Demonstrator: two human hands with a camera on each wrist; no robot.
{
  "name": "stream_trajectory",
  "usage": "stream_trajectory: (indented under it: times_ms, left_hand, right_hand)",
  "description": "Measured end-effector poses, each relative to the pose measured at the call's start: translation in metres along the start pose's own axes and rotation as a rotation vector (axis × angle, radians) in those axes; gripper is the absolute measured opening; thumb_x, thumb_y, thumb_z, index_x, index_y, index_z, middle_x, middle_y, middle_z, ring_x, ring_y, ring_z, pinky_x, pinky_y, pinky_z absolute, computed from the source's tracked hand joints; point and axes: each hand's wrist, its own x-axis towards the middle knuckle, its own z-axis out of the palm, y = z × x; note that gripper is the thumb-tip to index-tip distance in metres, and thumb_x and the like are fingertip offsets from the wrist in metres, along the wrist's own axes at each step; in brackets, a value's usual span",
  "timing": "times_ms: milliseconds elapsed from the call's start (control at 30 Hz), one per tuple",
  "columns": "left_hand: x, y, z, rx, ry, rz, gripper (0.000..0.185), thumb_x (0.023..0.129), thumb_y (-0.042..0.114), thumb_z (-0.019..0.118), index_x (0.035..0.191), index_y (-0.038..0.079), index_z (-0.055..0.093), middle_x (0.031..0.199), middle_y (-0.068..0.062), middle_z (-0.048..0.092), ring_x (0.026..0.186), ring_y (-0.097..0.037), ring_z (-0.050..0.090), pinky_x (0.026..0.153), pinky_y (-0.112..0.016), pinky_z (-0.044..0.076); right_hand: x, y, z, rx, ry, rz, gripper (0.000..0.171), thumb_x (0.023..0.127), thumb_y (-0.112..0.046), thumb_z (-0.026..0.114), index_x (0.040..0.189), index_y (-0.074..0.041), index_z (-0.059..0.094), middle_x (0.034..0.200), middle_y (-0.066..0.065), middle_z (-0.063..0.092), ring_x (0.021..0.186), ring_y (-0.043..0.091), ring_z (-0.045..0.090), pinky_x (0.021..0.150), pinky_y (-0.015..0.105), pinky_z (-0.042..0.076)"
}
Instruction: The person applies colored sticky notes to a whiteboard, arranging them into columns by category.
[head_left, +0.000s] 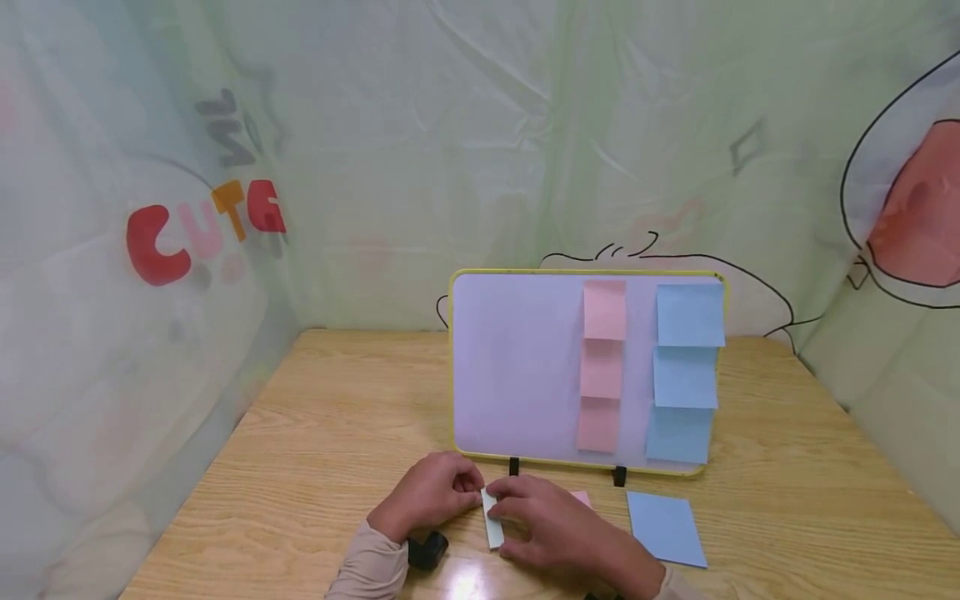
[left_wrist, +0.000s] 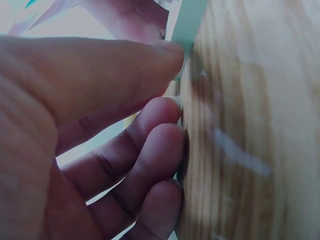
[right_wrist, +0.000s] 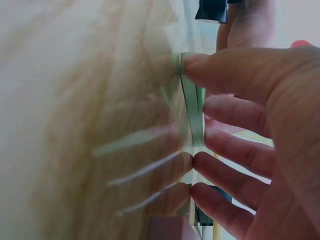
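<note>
Both hands, left (head_left: 433,493) and right (head_left: 553,518), pinch one green pad (head_left: 492,517); three pink notes (head_left: 602,367), three blue notes (head_left: 685,372) on board (head_left: 512,367).

Bright, even light; blurred wrist close-ups

Sticky-note pad (head_left: 491,521): pale green, small, thin stack of paper sheets. Tilted up on edge against the worktop (head_left: 315,433), pinched between fingers (head_left: 517,508). Position: lower centre of the head view.

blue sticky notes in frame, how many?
4: three in a column on the whiteboard, top, middle, bottom; one blue pad on the table. More may be hidden.
</note>
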Motion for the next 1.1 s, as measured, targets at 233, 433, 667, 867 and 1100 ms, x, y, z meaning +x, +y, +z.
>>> stream_trajectory:
  times_ms: [233,433,667,867,1100]
  left_hand:
    - [0.000,0.001,-0.001,-0.003,-0.003,0.000,0.007,0.084,0.015,0.079,0.086,0.018,0.073,0.077,0.013,0.059,0.071,0.001,0.054,0.067,-0.020,0.047]
    - [-0.001,0.001,-0.002,-0.019,-0.014,-0.003,0.007,0.085,0.016,0.079,0.088,0.017,0.073,0.078,0.013,0.060,0.072,0.001,0.055,0.068,-0.021,0.048]
    - [-0.001,0.001,-0.001,-0.022,-0.014,0.004,0.012,0.083,0.019,0.080,0.093,0.017,0.074,0.078,0.014,0.061,0.073,0.000,0.057,0.069,-0.020,0.047]
    - [0.000,0.001,0.000,-0.009,-0.012,0.006,0.017,0.081,0.022,0.082,0.095,0.018,0.073,0.078,0.014,0.060,0.073,0.001,0.055,0.068,-0.020,0.046]
    - [0.000,0.002,0.001,0.010,0.006,0.028,0.016,0.081,0.021,0.082,0.094,0.018,0.073,0.077,0.013,0.060,0.073,0.001,0.054,0.067,-0.020,0.046]
  right_hand:
    - [0.002,-0.004,-0.002,0.072,-0.025,0.078,0.012,0.094,-0.019,0.065,0.100,-0.013,0.074,0.129,0.007,0.065,0.118,0.021,0.062,0.096,0.039,0.050]
    - [0.005,-0.009,-0.003,0.093,-0.003,0.141,0.012,0.095,-0.012,0.061,0.094,-0.015,0.073,0.122,0.003,0.069,0.113,0.018,0.064,0.093,0.038,0.052]
    - [0.008,-0.011,-0.001,0.209,0.028,0.257,0.009,0.091,-0.010,0.068,0.091,-0.018,0.071,0.106,-0.004,0.071,0.102,0.009,0.064,0.087,0.034,0.054]
    - [0.006,-0.012,0.001,0.378,0.067,0.364,0.017,0.088,-0.007,0.069,0.081,-0.022,0.069,0.106,-0.004,0.072,0.106,0.015,0.064,0.091,0.035,0.052]
    - [0.009,-0.014,-0.001,0.517,0.102,0.464,0.021,0.086,-0.005,0.062,0.072,-0.019,0.068,0.105,-0.001,0.074,0.104,0.023,0.067,0.085,0.030,0.052]
